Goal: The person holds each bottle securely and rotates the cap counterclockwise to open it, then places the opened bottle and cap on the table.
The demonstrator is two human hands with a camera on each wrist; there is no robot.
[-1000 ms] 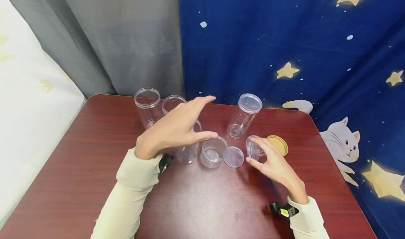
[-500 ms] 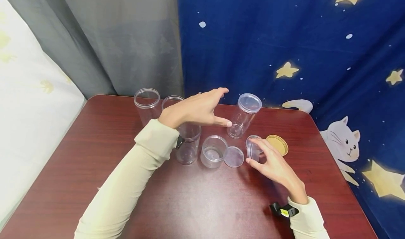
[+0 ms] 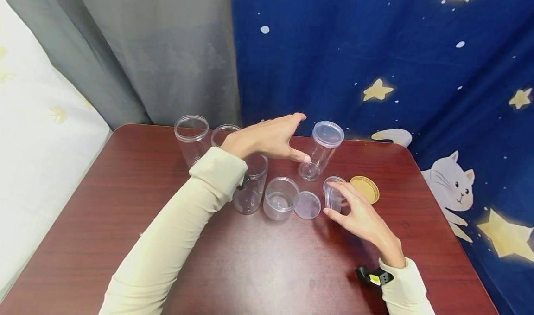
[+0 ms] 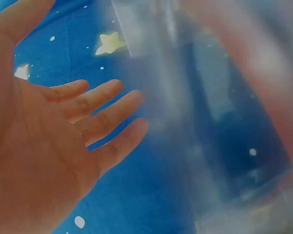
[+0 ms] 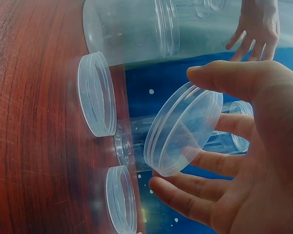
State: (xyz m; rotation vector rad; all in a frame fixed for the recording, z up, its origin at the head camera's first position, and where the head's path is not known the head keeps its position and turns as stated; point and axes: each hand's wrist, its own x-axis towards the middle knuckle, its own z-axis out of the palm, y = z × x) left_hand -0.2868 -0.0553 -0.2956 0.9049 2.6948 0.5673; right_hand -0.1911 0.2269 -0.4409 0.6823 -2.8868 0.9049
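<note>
My right hand [image 3: 362,214] pinches a clear plastic screw lid [image 5: 178,131] on edge between thumb and fingers, above the table. Two more clear lids lie on the table near it, one left [image 3: 308,205] and one behind, partly covered by the hand. My left hand [image 3: 269,138] is in the air with fingers extended and thumb apart, holding nothing. Its thumb tip overlaps a tall clear jar [image 3: 327,136] with a lid on in the head view; whether they touch I cannot tell. In the left wrist view, the palm [image 4: 44,146] and spread fingers show beside blurred clear plastic.
Tall clear jars without lids stand at the left [image 3: 191,129] and nearer the middle [image 3: 249,196], partly behind my left arm. A short clear jar [image 3: 281,206] stands beside the loose lid. A gold lid [image 3: 365,189] lies at right on the brown table [image 3: 267,268]; curtains hang behind.
My left hand has moved rightward and back, from above the short jar toward the lidded tall jar. The right hand keeps its hold on the lid in the same spot.
</note>
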